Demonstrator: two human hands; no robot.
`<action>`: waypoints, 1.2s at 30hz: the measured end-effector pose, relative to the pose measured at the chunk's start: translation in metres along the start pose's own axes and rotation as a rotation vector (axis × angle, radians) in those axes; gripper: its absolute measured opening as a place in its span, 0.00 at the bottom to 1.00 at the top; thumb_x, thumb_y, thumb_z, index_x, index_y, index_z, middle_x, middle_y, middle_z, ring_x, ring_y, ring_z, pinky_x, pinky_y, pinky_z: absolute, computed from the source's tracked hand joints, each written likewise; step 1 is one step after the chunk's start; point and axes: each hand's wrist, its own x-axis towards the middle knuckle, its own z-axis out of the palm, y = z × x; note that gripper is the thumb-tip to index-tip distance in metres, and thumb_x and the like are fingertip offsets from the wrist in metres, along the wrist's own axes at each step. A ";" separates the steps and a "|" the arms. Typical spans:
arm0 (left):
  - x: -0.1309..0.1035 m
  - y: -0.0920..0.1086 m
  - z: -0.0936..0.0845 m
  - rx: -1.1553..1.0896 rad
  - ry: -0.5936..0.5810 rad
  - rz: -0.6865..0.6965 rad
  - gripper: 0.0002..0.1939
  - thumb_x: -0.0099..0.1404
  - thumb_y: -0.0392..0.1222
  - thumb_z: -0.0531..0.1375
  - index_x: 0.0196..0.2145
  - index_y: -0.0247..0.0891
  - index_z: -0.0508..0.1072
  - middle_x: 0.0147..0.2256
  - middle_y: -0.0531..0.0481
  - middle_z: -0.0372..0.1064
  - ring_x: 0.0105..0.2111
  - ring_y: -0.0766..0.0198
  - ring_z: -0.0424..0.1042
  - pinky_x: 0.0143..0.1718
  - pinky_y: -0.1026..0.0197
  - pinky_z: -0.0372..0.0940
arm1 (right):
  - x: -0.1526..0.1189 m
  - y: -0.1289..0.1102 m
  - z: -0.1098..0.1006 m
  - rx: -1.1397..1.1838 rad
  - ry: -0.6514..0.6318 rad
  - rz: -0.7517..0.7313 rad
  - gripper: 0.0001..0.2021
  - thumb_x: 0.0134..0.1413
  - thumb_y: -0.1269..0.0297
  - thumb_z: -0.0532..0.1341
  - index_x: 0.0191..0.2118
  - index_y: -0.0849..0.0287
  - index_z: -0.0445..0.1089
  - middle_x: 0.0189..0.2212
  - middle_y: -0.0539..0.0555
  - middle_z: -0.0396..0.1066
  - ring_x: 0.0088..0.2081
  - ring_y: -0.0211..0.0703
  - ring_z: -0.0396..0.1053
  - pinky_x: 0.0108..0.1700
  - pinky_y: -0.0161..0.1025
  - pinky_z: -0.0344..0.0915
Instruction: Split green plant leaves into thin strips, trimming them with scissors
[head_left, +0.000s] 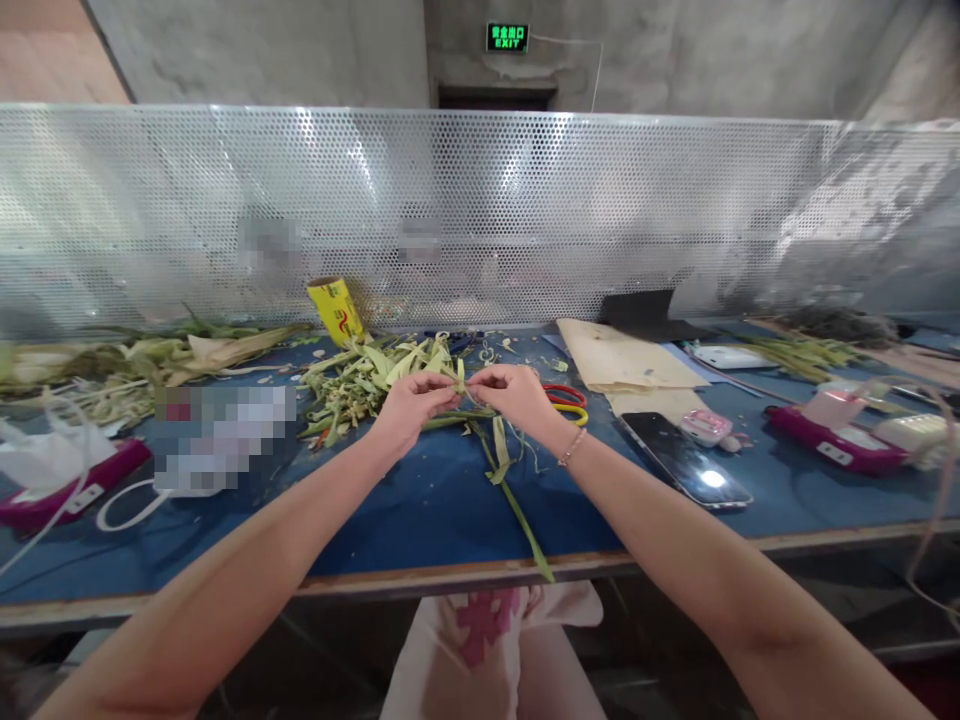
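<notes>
Left hand (411, 408): thumb and forefinger pressed together on a narrow pale-green leaf piece (460, 374), the other fingers curled in behind
Right hand (519, 394): a matching pinch at the near-right side of that piece, the gap between thumb and forefinger closed down to little or nothing; exact contact too small to make out
Leaf piece: between the two sets of fingertips, in front of the body; gripped from both sides, probably so that neither end slips and both thumbs can work on it
Long green strip (523, 525): below the hands, running toward the near edge of the blue table (420, 535); whether it joins the held piece, I cannot tell
Leaf pile (341, 392): just beside the left hand, seemingly put there for short reach
Looped handles (582, 412): red and yellow, beyond the right wrist, partly hidden by it, likely within easy grasp
Yellow tube (336, 310): tilted, behind the pile
Brown paper (630, 358): farther off, right of the handles
Phone (679, 458): lying flat, right of the right forearm
</notes>
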 end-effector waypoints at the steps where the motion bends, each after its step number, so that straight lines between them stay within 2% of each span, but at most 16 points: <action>1: 0.000 0.000 0.000 0.003 -0.002 0.008 0.08 0.41 0.32 0.64 0.23 0.32 0.70 0.19 0.53 0.69 0.22 0.69 0.70 0.33 0.62 0.66 | -0.001 -0.002 0.000 -0.009 0.000 0.013 0.08 0.42 0.65 0.59 0.28 0.63 0.72 0.23 0.52 0.71 0.25 0.35 0.66 0.29 0.34 0.62; 5: 0.001 -0.001 -0.002 0.032 0.000 0.020 0.09 0.41 0.35 0.66 0.23 0.32 0.70 0.19 0.53 0.69 0.21 0.70 0.69 0.32 0.63 0.66 | -0.002 -0.004 0.000 -0.018 -0.021 0.027 0.07 0.43 0.66 0.59 0.29 0.64 0.72 0.25 0.53 0.72 0.26 0.35 0.66 0.30 0.34 0.63; 14: 0.004 -0.006 -0.005 0.109 0.024 0.111 0.07 0.40 0.32 0.63 0.21 0.34 0.70 0.18 0.55 0.67 0.21 0.71 0.67 0.29 0.65 0.63 | -0.003 0.000 0.001 -0.154 0.021 -0.150 0.05 0.44 0.67 0.58 0.28 0.61 0.71 0.25 0.52 0.71 0.27 0.35 0.66 0.33 0.35 0.63; 17: 0.003 -0.003 -0.004 0.052 0.029 0.087 0.06 0.39 0.32 0.63 0.20 0.33 0.69 0.17 0.55 0.66 0.20 0.71 0.66 0.28 0.65 0.62 | -0.002 0.001 0.001 -0.016 0.010 -0.093 0.06 0.42 0.66 0.59 0.28 0.61 0.70 0.23 0.51 0.70 0.25 0.34 0.65 0.30 0.34 0.62; 21: 0.004 -0.003 -0.003 -0.132 0.059 0.084 0.06 0.44 0.39 0.62 0.21 0.34 0.69 0.23 0.52 0.68 0.23 0.70 0.67 0.30 0.64 0.63 | 0.002 0.008 0.004 0.299 0.021 0.051 0.08 0.39 0.62 0.61 0.26 0.61 0.68 0.20 0.48 0.66 0.22 0.32 0.62 0.27 0.33 0.61; 23: 0.005 -0.006 -0.003 -0.027 0.022 0.109 0.08 0.45 0.40 0.62 0.24 0.35 0.70 0.24 0.52 0.69 0.24 0.70 0.66 0.30 0.65 0.62 | 0.004 0.012 0.007 0.419 -0.002 0.081 0.08 0.38 0.62 0.61 0.26 0.61 0.66 0.19 0.46 0.64 0.22 0.31 0.61 0.27 0.33 0.60; 26: 0.005 -0.010 -0.001 0.253 -0.163 0.130 0.07 0.47 0.38 0.63 0.26 0.35 0.72 0.25 0.50 0.70 0.26 0.66 0.68 0.32 0.63 0.62 | 0.006 0.017 0.008 0.464 -0.101 0.079 0.09 0.39 0.61 0.61 0.27 0.61 0.66 0.20 0.46 0.63 0.22 0.30 0.60 0.28 0.33 0.60; 27: 0.004 -0.011 0.000 0.305 -0.208 0.125 0.06 0.48 0.39 0.62 0.26 0.35 0.72 0.25 0.49 0.70 0.27 0.65 0.69 0.33 0.62 0.63 | 0.008 0.018 0.005 0.432 -0.138 0.065 0.09 0.40 0.61 0.60 0.28 0.61 0.66 0.21 0.47 0.64 0.23 0.31 0.61 0.29 0.33 0.60; 29: 0.003 -0.011 -0.001 0.354 -0.224 0.109 0.05 0.52 0.40 0.60 0.25 0.35 0.71 0.25 0.46 0.71 0.26 0.63 0.70 0.34 0.60 0.64 | 0.011 0.020 -0.007 0.273 -0.182 0.030 0.09 0.43 0.62 0.58 0.32 0.61 0.66 0.25 0.49 0.66 0.26 0.33 0.64 0.32 0.34 0.61; 30: 0.003 -0.011 -0.002 0.373 -0.201 0.101 0.06 0.53 0.41 0.59 0.24 0.35 0.71 0.25 0.46 0.71 0.26 0.62 0.70 0.33 0.59 0.64 | 0.013 0.022 -0.017 0.122 -0.186 0.024 0.10 0.45 0.62 0.56 0.35 0.60 0.66 0.28 0.51 0.68 0.28 0.34 0.65 0.33 0.35 0.61; 32: 0.005 -0.010 -0.006 0.424 -0.139 0.093 0.07 0.53 0.42 0.59 0.23 0.35 0.70 0.26 0.45 0.72 0.25 0.62 0.70 0.32 0.59 0.64 | 0.016 0.029 -0.040 -0.296 -0.099 0.074 0.09 0.47 0.65 0.54 0.35 0.61 0.66 0.30 0.54 0.68 0.28 0.36 0.65 0.33 0.36 0.60; 33: 0.007 -0.010 -0.008 0.455 -0.127 0.088 0.08 0.52 0.43 0.60 0.23 0.35 0.70 0.26 0.44 0.72 0.25 0.61 0.71 0.32 0.59 0.63 | 0.017 0.033 -0.051 -0.510 -0.138 0.129 0.08 0.46 0.66 0.55 0.33 0.62 0.66 0.29 0.55 0.68 0.28 0.37 0.65 0.32 0.36 0.59; 35: 0.010 -0.011 -0.013 0.496 -0.114 0.079 0.08 0.52 0.44 0.60 0.24 0.35 0.70 0.27 0.45 0.72 0.24 0.63 0.69 0.29 0.61 0.62 | 0.018 0.043 -0.069 -0.837 -0.415 0.283 0.07 0.41 0.66 0.58 0.30 0.62 0.67 0.26 0.55 0.68 0.26 0.39 0.64 0.29 0.35 0.57; 36: 0.012 -0.012 -0.014 0.522 -0.106 0.085 0.08 0.52 0.44 0.59 0.24 0.35 0.71 0.27 0.46 0.72 0.23 0.64 0.68 0.28 0.62 0.61 | 0.018 0.047 -0.075 -0.874 -0.461 0.318 0.07 0.39 0.65 0.59 0.28 0.62 0.67 0.25 0.55 0.68 0.25 0.39 0.64 0.27 0.35 0.56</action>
